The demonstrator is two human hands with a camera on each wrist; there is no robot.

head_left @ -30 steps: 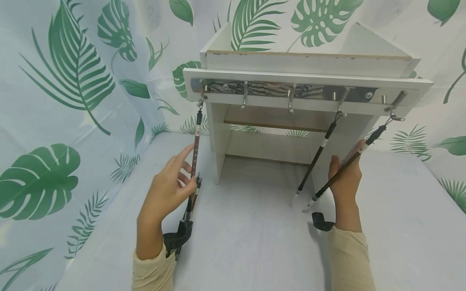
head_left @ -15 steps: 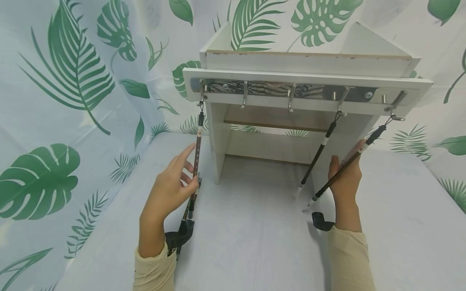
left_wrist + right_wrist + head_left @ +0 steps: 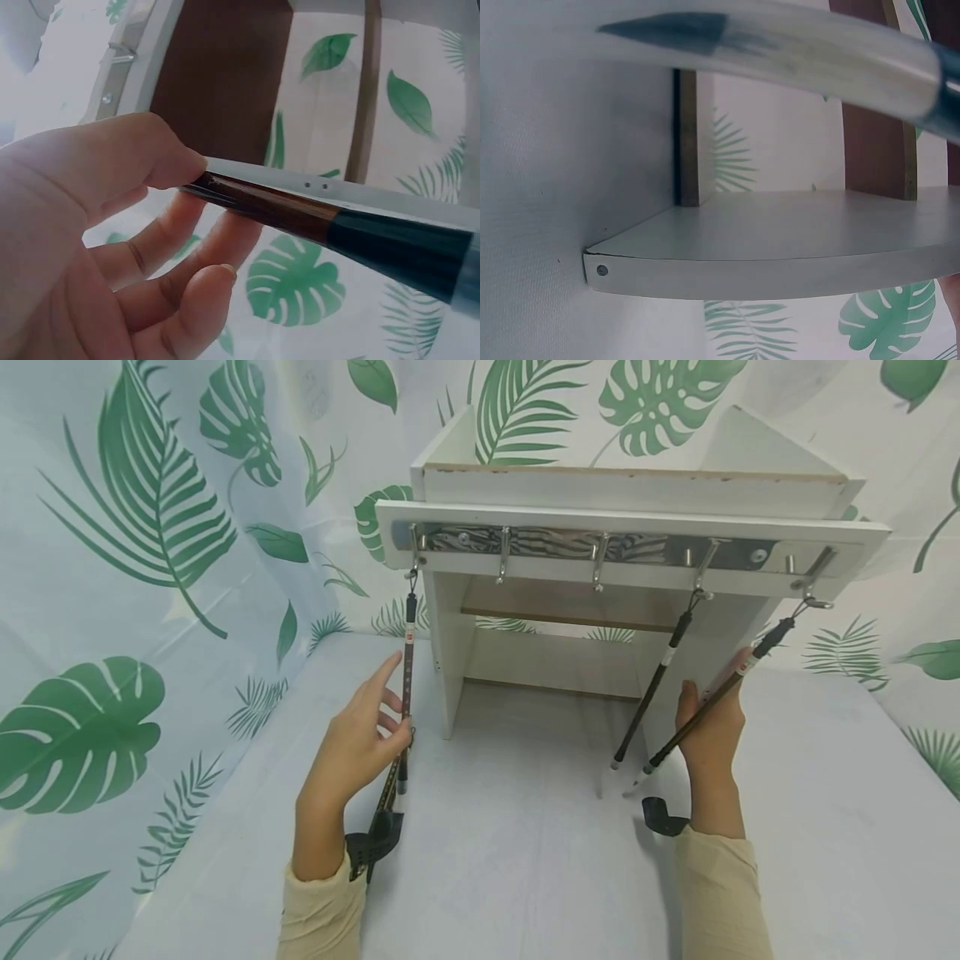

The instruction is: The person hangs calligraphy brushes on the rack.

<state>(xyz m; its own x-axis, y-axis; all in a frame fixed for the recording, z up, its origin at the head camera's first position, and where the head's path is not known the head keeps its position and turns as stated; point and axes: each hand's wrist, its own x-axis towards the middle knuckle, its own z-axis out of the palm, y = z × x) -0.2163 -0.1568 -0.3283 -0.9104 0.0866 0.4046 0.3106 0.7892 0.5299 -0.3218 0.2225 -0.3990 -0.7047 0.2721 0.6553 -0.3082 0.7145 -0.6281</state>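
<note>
Calligraphy brush with a dark reddish-brown wooden shaft and black lower part is hanging by its loop from the leftmost metal hook of the white wooden shelf stand, and the left hand is pinching its lower shaft between thumb and fingertips, index finger pointing up. Compared with a second ago, this hand is sitting a little more to the right and the shaft above the grip is now standing almost vertical, where before it was leaning; I judge the brush is being steadied on its hook. Below the grip its tip is reaching toward the pale table cloth.

The right hand is staying as before, fingers curled round a second dark brush with a white band, which is slanting up from the grip to the rightmost hook. Just left of that grip a third dark brush is hanging free and swinging slightly
</note>
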